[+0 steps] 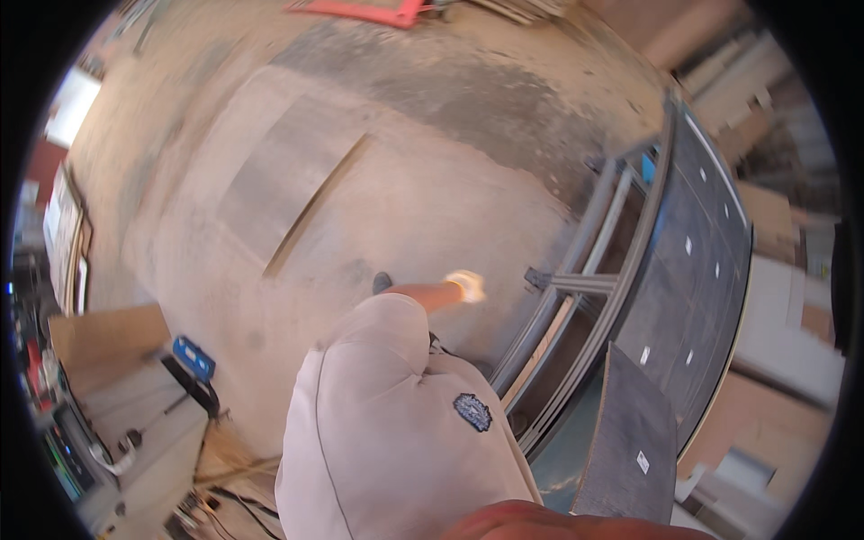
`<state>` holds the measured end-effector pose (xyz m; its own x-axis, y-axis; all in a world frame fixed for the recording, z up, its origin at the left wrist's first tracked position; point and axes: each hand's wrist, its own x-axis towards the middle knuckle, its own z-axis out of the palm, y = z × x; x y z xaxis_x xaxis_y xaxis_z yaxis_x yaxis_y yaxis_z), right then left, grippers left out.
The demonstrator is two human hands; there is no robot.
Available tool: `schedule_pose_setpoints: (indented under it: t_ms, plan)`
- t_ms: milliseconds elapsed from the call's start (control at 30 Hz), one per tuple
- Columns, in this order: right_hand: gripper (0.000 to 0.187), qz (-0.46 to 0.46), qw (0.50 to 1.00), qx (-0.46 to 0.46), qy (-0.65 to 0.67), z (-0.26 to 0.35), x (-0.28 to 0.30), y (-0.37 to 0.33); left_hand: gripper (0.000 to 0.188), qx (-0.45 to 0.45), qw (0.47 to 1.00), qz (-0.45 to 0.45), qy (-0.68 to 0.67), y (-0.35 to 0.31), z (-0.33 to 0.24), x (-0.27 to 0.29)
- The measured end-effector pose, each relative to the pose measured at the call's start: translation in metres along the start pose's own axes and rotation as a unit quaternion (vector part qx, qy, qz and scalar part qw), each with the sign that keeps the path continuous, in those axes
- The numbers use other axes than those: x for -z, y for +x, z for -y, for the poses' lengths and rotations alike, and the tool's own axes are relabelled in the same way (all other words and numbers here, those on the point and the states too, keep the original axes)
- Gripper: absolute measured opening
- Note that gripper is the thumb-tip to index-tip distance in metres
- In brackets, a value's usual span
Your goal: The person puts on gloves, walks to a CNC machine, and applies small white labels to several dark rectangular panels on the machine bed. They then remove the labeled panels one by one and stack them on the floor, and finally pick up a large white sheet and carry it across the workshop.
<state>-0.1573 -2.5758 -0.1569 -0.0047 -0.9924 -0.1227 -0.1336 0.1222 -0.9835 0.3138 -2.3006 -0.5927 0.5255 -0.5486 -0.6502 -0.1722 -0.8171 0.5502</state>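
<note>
Neither of my hands shows. Part of my bare arm (549,522) crosses the lower edge toward the right, and its hand is out of view. Nearest to that arm is a dark grey board (630,441) with a small white label. It lies against a long dark panel (675,288) that carries several white labels. An aluminium-profile frame (585,286) with open bays runs along the panel's left side. My light shorts (396,441) fill the lower middle. Beyond them a bare lower leg (427,295) ends in a blurred whitish patch.
On the concrete floor lies a flat grey sheet (288,171) with a brown edge strip. To the left are a cardboard piece (117,342), a blue case (193,357) and stacked boards (65,234). A red object (360,9) stands far off; cardboard (768,220) lies at right.
</note>
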Motion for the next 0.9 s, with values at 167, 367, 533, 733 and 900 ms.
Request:
schedule_pose_setpoints:
  t_ms: [167, 367, 533, 733, 900]
  plan:
    - [0.050, 0.105, 0.994, 0.002, -0.019, 0.039, -0.160, -0.079, 0.041, 0.246, 0.963, -0.080, -0.071, -0.107, 0.279, 0.066]
    - [0.051, 0.414, 0.901, -0.118, -0.053, -0.031, -0.413, -0.104, 0.047, 0.364, 0.837, -0.219, -0.344, -0.216, 0.395, 0.027]
    - [0.050, 0.545, 0.788, -0.218, -0.184, -0.194, -0.648, -0.238, 0.056, 0.373, 0.735, -0.321, -0.467, -0.301, 0.418, -0.096]
    - [0.035, 0.669, 0.634, -0.307, -0.237, -0.397, -0.783, -0.519, 0.024, 0.427, 0.319, -0.435, -0.726, -0.391, 0.337, -0.249]
    - [0.028, 0.645, 0.627, -0.339, -0.275, -0.521, -0.771, -0.758, 0.023, 0.585, 0.569, -0.183, -0.548, -0.437, 0.250, -0.297]
